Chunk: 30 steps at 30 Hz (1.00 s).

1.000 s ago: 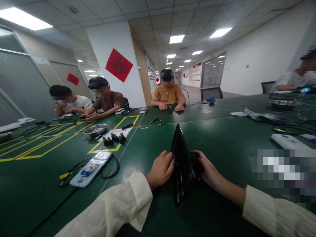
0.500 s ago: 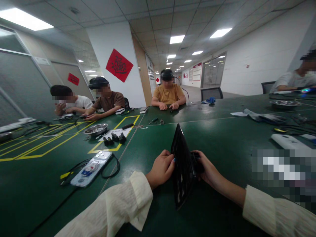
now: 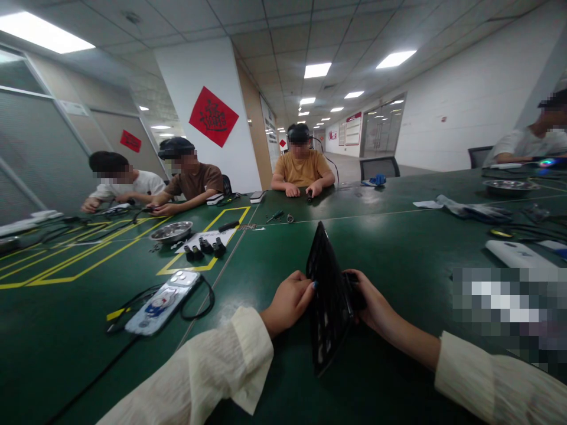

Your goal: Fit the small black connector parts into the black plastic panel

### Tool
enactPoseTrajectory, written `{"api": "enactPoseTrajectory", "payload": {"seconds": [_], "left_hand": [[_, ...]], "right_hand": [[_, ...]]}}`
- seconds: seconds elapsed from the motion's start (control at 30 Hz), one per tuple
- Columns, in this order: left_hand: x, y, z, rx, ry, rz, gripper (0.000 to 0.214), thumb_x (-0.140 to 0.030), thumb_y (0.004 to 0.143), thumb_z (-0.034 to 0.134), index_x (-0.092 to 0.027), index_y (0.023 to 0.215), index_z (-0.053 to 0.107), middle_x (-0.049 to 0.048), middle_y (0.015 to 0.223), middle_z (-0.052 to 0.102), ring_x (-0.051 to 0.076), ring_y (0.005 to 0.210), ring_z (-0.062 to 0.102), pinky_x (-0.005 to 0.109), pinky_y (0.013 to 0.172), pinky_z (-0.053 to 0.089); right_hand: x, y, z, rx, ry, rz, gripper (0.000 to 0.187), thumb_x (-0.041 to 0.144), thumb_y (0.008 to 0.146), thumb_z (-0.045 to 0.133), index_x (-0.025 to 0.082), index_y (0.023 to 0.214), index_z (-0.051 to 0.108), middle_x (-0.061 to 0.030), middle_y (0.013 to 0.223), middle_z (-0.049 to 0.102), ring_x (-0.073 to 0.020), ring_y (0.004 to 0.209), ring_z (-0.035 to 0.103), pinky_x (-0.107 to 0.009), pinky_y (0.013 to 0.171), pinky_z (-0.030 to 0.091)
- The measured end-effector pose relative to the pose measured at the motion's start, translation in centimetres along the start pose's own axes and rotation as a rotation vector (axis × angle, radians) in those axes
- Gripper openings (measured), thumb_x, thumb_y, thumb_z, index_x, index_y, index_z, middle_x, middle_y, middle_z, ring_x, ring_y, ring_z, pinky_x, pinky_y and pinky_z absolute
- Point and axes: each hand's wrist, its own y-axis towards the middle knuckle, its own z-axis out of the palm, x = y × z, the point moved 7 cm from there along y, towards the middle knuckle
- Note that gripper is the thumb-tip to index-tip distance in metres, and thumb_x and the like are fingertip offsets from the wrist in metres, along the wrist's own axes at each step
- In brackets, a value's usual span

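A flat black panel (image 3: 326,301) with small slots stands on edge on the green table (image 3: 398,248), held upright between both hands. My left hand (image 3: 287,302) grips its left face with curled fingers. My right hand (image 3: 371,302) is closed against its right side, around a small dark part (image 3: 355,293) that I cannot make out clearly. Both wrists rest low over the table, in cream sleeves.
A phone (image 3: 162,302) with a black cable lies at the left. Further back are several small black parts (image 3: 204,246) on white paper and a metal dish (image 3: 172,232). Several seated people work around the table. A white device (image 3: 518,254) lies at the right.
My hands and the black panel have barely moved. The person at the far left has lowered a hand to the table.
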Motion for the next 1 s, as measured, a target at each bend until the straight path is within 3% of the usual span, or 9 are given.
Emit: {"api": "enactPoseTrajectory", "payload": {"seconds": [0.37,1.0], "left_hand": [[-0.28,-0.05,-0.19,-0.035,0.116,-0.014,0.028,-0.029,0.09,0.026,-0.017,0.074,0.046,0.003,0.072,0.046,0.015,0.07,0.044,0.029,0.065,0.039],[-0.42,-0.17,-0.28,-0.028,0.092,0.002,0.026,-0.029,0.09,0.022,-0.018,0.078,0.042,0.003,0.073,0.047,0.015,0.068,0.045,0.029,0.065,0.039]], "right_hand": [[-0.35,0.45,-0.34,0.007,-0.005,-0.003,0.032,0.032,0.073,0.041,0.023,0.104,0.039,0.0016,0.069,0.053,-0.012,0.043,0.052,-0.019,0.029,0.034],[-0.54,0.52,-0.39,0.02,-0.011,-0.003,0.031,0.032,0.075,0.04,0.023,0.104,0.038,0.0015,0.07,0.052,-0.0119,0.044,0.052,-0.019,0.029,0.034]]}}
